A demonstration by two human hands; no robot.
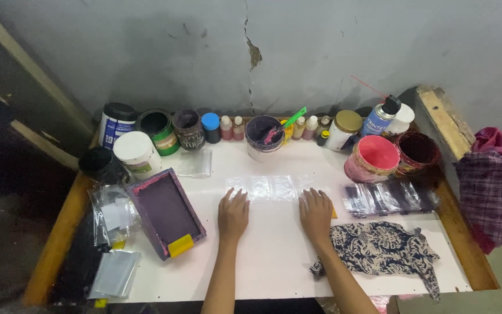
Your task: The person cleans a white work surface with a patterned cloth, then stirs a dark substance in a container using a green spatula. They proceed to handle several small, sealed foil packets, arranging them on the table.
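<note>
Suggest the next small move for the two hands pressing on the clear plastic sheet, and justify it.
Probably smooth the clear plastic sheet flat outward. Left hand and right hand both lie palm-down at its near edge, fingers spread, and the sheet looks wrinkled; the framed screen lies apart at left.

Paint pots (264, 138) line the wall; a framed screen (165, 211) lies left; patterned cloth (382, 248) lies right.

A white desk full of paint things

The desk (274, 256) is white with a wooden edge. Pots and little bottles (232, 128) stand in a row at the back. A clear plastic bag (262, 188) lies flat in the middle. A purple frame (165, 212) lies on the left, a patterned cloth (382, 247) on the right, near a pink tub (373, 158).
</note>
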